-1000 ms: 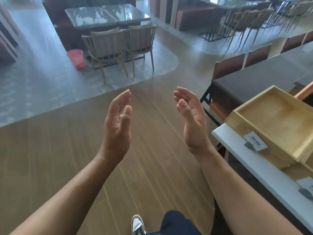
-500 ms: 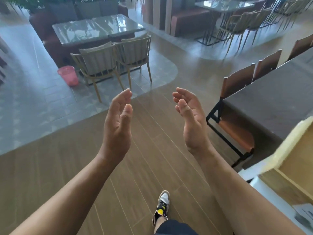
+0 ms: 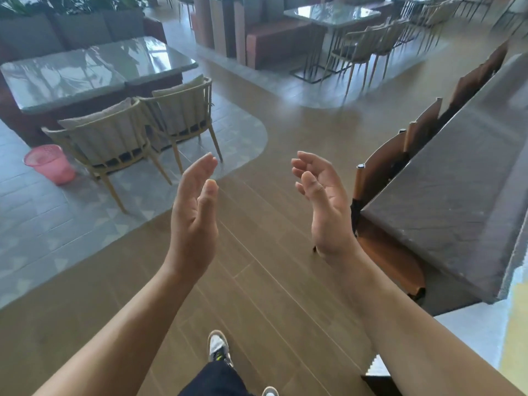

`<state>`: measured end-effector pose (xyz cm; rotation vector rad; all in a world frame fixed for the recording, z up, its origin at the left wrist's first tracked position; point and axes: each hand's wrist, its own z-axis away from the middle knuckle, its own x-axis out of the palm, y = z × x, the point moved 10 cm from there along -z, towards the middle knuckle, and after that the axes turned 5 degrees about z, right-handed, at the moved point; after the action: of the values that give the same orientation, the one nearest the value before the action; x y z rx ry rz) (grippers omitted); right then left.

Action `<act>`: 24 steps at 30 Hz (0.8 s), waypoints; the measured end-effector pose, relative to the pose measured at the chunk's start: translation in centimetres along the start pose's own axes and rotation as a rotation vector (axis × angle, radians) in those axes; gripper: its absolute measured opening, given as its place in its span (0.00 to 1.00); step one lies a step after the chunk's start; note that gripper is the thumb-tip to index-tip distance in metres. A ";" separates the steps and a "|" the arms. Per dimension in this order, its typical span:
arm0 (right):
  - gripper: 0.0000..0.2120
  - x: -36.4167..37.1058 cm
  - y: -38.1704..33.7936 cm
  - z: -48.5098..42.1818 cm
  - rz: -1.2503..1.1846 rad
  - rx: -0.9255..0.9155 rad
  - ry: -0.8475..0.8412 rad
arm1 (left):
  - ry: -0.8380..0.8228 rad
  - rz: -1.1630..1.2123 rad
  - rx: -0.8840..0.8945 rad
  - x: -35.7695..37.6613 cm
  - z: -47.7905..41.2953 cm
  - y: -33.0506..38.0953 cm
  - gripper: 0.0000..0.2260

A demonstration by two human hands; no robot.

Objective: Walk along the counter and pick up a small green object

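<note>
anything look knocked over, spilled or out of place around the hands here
Nothing stands out. The left hand and right hand are raised, palms facing, holding nothing. The pink plastic waste basket stands upright beside the two beige slatted chairs, which are pushed in at the glossy grey table. The brown wood-plank floor shows no spill.

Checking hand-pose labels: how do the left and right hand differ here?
The left hand has fingers nearly straight and together; the right hand has fingers loosely curled and slightly spread. The left is over bare wood floor; the right is beside a brown chair. Both are raised, palms facing each other, holding nothing.
</note>
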<state>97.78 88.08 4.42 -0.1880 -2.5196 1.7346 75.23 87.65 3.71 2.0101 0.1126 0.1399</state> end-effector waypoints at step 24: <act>0.17 -4.6 15.4 -37.7 0.211 0.035 0.414 | -0.428 0.217 -0.027 18.2 -42.5 -20.6 0.17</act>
<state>108.24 127.65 3.53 -0.7508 -2.2298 1.5989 86.49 137.01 4.05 1.9769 -0.3781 -0.1519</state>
